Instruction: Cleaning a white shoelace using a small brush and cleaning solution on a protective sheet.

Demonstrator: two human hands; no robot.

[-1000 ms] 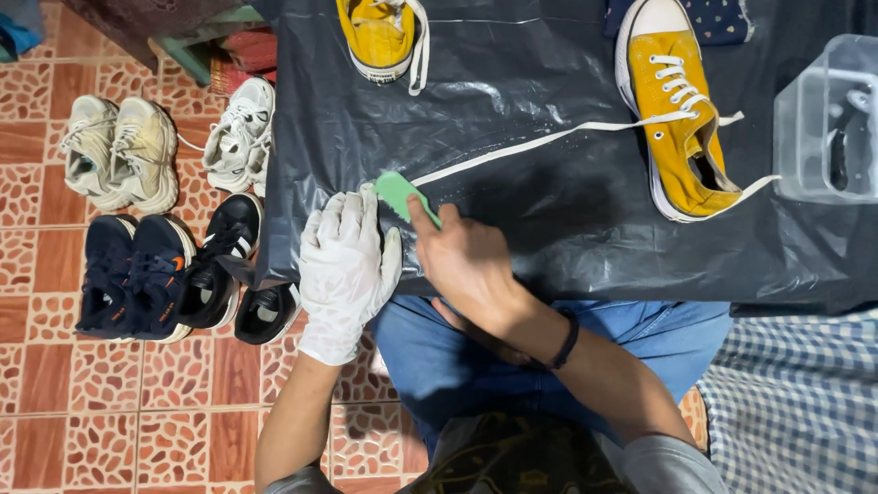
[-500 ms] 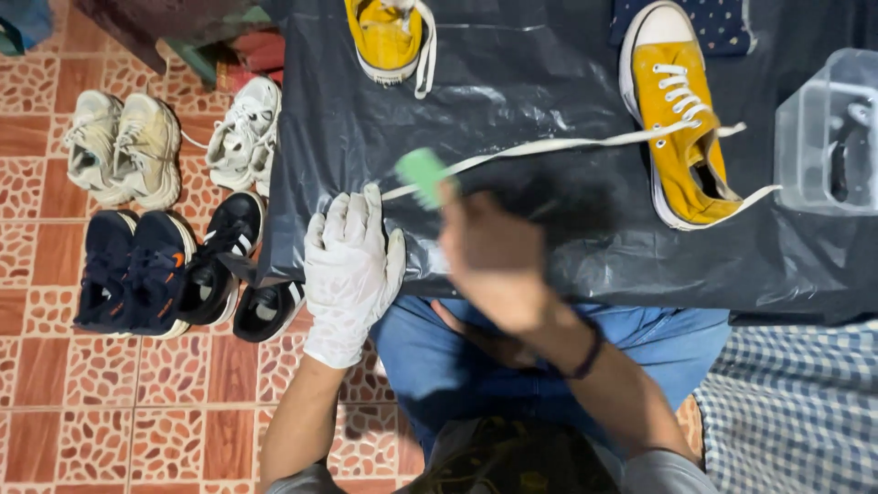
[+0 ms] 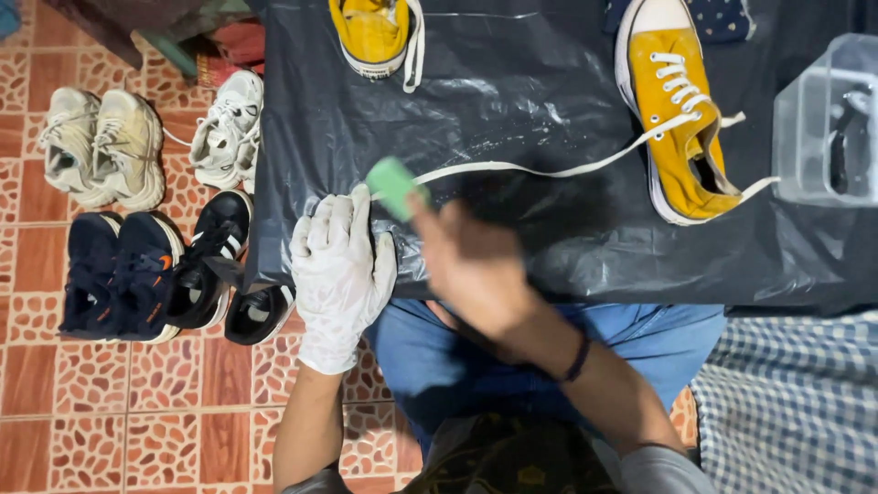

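Lace: we see a white shoelace (image 3: 512, 168) stretched flat across the black plastic sheet (image 3: 512, 82) that covers the desk, running from our left hand to the yellow sneaker (image 3: 681, 114) at the far right.
Left hand: our left hand (image 3: 340, 265), in a white glove, lies flat and unclenched on the sheet, fingertips pressing the near end of the lace, gripping nothing.
Right hand: our right hand (image 3: 471, 265) is bare and blurred, just right of the gloved hand; it grasps a small green brush (image 3: 395, 186) whose head sits on the lace close to the gloved fingertips.
Second sneaker: another yellow sneaker (image 3: 375, 32) sits at the far edge of the sheet, well beyond the lace.
Box: a clear plastic box (image 3: 823, 119) stands just right of the laced sneaker; we cannot tell what the dark thing inside is.
Floor, left of the lace: on red patterned tiles (image 3: 91, 412) stand a beige pair (image 3: 101, 146), a white shoe (image 3: 227, 128) and several dark shoes (image 3: 151, 274).
Cloth: a blue checked cloth (image 3: 786, 402) lies at the near right, below the sheet's edge.
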